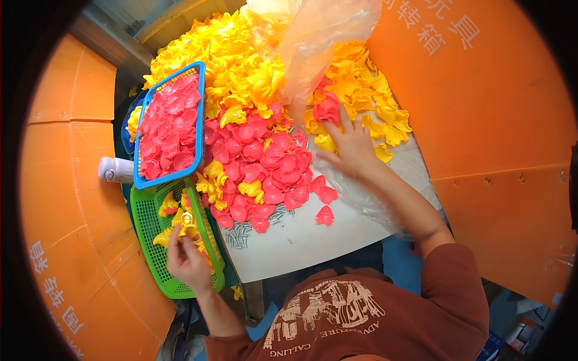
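My left hand (188, 265) is over the green basket (159, 274), its thumb and fingers closed on a yellow plastic piece (188, 225) with a shiny round spot. Other yellow pieces, some with red parts, lie in that basket. On the right side of the table my right hand (354, 147) is stretched out, fingers apart, at the edge of a heap of yellow plastic pieces (388, 114). Its fingertips are at a curved red plastic piece (327, 108), and a small yellow piece (326, 143) lies beside the thumb.
Red cup-like pieces (247, 147) cover the middle of the table (283, 253), with metal screws or pins (239, 234) below. A blue basket (200, 129) holds more red pieces. Beside it is a pale bottle (115, 170). Clear plastic sheeting (310, 51) and orange boards (481, 120) border the table.
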`<action>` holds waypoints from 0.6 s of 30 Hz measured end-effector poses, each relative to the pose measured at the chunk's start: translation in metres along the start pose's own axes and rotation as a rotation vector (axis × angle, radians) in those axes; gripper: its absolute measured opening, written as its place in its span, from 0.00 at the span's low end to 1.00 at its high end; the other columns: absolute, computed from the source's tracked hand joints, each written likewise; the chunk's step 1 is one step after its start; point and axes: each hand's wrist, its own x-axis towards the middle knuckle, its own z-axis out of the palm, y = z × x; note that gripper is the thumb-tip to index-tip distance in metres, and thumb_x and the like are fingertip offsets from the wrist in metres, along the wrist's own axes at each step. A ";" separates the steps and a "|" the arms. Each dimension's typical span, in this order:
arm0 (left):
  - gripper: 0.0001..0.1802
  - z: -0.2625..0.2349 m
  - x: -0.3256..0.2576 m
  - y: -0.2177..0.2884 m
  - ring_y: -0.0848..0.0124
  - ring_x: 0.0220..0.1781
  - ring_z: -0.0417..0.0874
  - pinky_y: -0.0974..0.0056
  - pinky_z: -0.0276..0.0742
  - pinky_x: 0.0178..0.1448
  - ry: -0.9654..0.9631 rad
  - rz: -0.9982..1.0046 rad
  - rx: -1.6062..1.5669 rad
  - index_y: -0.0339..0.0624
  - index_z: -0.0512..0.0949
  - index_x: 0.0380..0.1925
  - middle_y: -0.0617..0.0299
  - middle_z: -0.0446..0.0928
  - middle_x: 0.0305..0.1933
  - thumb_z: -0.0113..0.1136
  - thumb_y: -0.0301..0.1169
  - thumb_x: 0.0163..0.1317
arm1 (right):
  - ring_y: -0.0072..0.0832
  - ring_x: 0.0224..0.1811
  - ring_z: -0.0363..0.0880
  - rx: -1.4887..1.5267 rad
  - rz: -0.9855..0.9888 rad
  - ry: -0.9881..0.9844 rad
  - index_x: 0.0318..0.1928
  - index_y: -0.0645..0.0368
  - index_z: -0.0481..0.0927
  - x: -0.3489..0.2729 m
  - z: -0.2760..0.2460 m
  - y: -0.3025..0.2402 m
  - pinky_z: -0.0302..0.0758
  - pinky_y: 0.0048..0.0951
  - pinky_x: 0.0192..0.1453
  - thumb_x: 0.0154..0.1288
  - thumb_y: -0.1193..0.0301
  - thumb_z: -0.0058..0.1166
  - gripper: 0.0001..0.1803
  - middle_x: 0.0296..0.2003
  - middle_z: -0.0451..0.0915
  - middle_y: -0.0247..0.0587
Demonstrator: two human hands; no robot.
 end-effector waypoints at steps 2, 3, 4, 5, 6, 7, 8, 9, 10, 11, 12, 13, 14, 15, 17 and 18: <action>0.13 -0.025 0.016 -0.009 0.78 0.31 0.77 0.77 0.71 0.32 0.007 0.043 0.093 0.33 0.73 0.49 0.60 0.78 0.38 0.48 0.23 0.65 | 0.54 0.50 0.71 0.082 -0.023 -0.025 0.55 0.48 0.72 -0.014 -0.006 -0.005 0.69 0.48 0.52 0.49 0.49 0.61 0.33 0.67 0.48 0.56; 0.13 -0.033 0.024 -0.011 0.78 0.31 0.77 0.77 0.71 0.32 0.012 0.045 0.095 0.33 0.73 0.49 0.60 0.78 0.38 0.48 0.23 0.65 | 0.54 0.46 0.74 0.164 -0.042 -0.050 0.53 0.50 0.74 -0.020 -0.009 -0.007 0.71 0.45 0.50 0.49 0.51 0.62 0.32 0.67 0.49 0.58; 0.13 -0.041 0.031 -0.011 0.78 0.31 0.77 0.78 0.70 0.31 0.037 0.044 0.090 0.33 0.74 0.49 0.60 0.78 0.38 0.48 0.24 0.66 | 0.52 0.40 0.77 0.170 -0.068 -0.022 0.47 0.54 0.77 -0.025 -0.020 -0.012 0.73 0.41 0.47 0.49 0.54 0.63 0.27 0.63 0.59 0.57; 0.13 -0.050 0.039 -0.015 0.78 0.31 0.77 0.78 0.69 0.30 0.063 0.042 0.086 0.33 0.74 0.48 0.60 0.78 0.37 0.48 0.25 0.66 | 0.52 0.40 0.77 0.175 -0.077 -0.024 0.47 0.54 0.77 -0.025 -0.025 -0.012 0.73 0.41 0.47 0.49 0.54 0.63 0.27 0.63 0.59 0.57; 0.13 -0.065 0.048 -0.022 0.78 0.31 0.77 0.78 0.69 0.30 0.081 0.039 0.098 0.33 0.74 0.48 0.60 0.78 0.37 0.48 0.25 0.66 | 0.50 0.42 0.76 0.250 -0.126 -0.030 0.47 0.56 0.77 -0.025 -0.030 -0.011 0.73 0.42 0.48 0.49 0.54 0.63 0.26 0.60 0.64 0.55; 0.14 -0.075 0.060 -0.034 0.77 0.31 0.78 0.77 0.70 0.30 0.084 -0.015 0.092 0.34 0.73 0.50 0.60 0.78 0.39 0.49 0.25 0.66 | 0.49 0.44 0.76 0.319 -0.171 -0.039 0.46 0.57 0.77 -0.025 -0.032 -0.006 0.72 0.42 0.49 0.49 0.55 0.63 0.26 0.56 0.69 0.53; 0.15 -0.082 0.069 -0.046 0.77 0.32 0.78 0.77 0.71 0.31 0.092 -0.070 0.087 0.35 0.71 0.51 0.59 0.77 0.40 0.49 0.26 0.66 | 0.47 0.47 0.75 0.334 -0.127 0.060 0.46 0.58 0.77 -0.024 -0.031 0.002 0.71 0.41 0.51 0.50 0.55 0.63 0.26 0.53 0.72 0.50; 0.15 -0.088 0.078 -0.047 0.76 0.31 0.79 0.77 0.70 0.29 0.096 -0.107 0.067 0.35 0.70 0.52 0.59 0.77 0.41 0.50 0.26 0.65 | 0.45 0.49 0.74 0.373 -0.100 0.153 0.46 0.59 0.77 -0.016 -0.030 0.008 0.70 0.40 0.54 0.51 0.55 0.62 0.26 0.51 0.75 0.47; 0.16 -0.089 0.092 -0.053 0.76 0.31 0.79 0.77 0.69 0.27 0.104 -0.143 0.039 0.35 0.68 0.52 0.58 0.78 0.41 0.50 0.27 0.65 | 0.45 0.52 0.72 0.355 -0.020 0.193 0.48 0.60 0.76 -0.006 -0.034 0.016 0.68 0.40 0.56 0.52 0.55 0.62 0.27 0.51 0.75 0.47; 0.15 -0.099 0.104 -0.063 0.76 0.28 0.79 0.77 0.66 0.24 0.107 -0.108 0.052 0.36 0.66 0.49 0.57 0.78 0.38 0.52 0.28 0.64 | 0.45 0.54 0.71 0.357 0.047 0.230 0.49 0.60 0.76 0.009 -0.036 0.023 0.66 0.39 0.59 0.53 0.55 0.61 0.28 0.52 0.75 0.47; 0.13 -0.093 0.118 -0.069 0.76 0.24 0.78 0.76 0.65 0.22 0.109 -0.130 0.083 0.36 0.67 0.45 0.58 0.78 0.29 0.53 0.28 0.63 | 0.46 0.56 0.69 0.228 0.047 0.284 0.52 0.59 0.74 0.023 -0.034 0.045 0.64 0.39 0.61 0.54 0.54 0.60 0.28 0.55 0.72 0.49; 0.11 -0.091 0.131 -0.077 0.75 0.20 0.78 0.74 0.67 0.21 0.105 -0.096 0.127 0.35 0.68 0.41 0.60 0.77 0.23 0.54 0.28 0.62 | 0.47 0.58 0.67 0.108 0.046 0.337 0.54 0.58 0.73 0.037 -0.026 0.058 0.63 0.39 0.63 0.56 0.54 0.58 0.29 0.57 0.69 0.51; 0.09 -0.091 0.142 -0.084 0.74 0.19 0.78 0.72 0.68 0.21 0.115 -0.070 0.164 0.35 0.69 0.37 0.61 0.76 0.21 0.55 0.28 0.62 | 0.47 0.58 0.67 0.133 0.012 0.336 0.54 0.58 0.73 0.048 -0.018 0.055 0.63 0.39 0.63 0.56 0.54 0.58 0.29 0.57 0.69 0.51; 0.08 -0.089 0.151 -0.091 0.74 0.18 0.78 0.71 0.70 0.21 0.143 -0.005 0.252 0.34 0.71 0.33 0.60 0.77 0.20 0.56 0.28 0.60 | 0.48 0.60 0.65 0.015 0.158 0.218 0.57 0.55 0.71 0.056 -0.014 0.051 0.63 0.40 0.62 0.56 0.50 0.56 0.32 0.60 0.65 0.52; 0.09 -0.081 0.168 -0.098 0.67 0.22 0.81 0.62 0.74 0.28 0.246 0.051 0.560 0.37 0.76 0.28 0.56 0.79 0.20 0.61 0.32 0.54 | 0.49 0.62 0.63 -0.106 0.297 0.101 0.60 0.51 0.68 0.064 -0.006 0.048 0.64 0.41 0.62 0.57 0.47 0.54 0.35 0.64 0.60 0.52; 0.09 -0.082 0.176 -0.102 0.65 0.23 0.82 0.61 0.74 0.30 0.259 0.058 0.600 0.38 0.77 0.27 0.55 0.79 0.21 0.61 0.33 0.54 | 0.50 0.62 0.63 -0.046 0.250 0.043 0.60 0.51 0.69 0.067 -0.002 0.047 0.64 0.41 0.62 0.57 0.45 0.52 0.35 0.65 0.57 0.52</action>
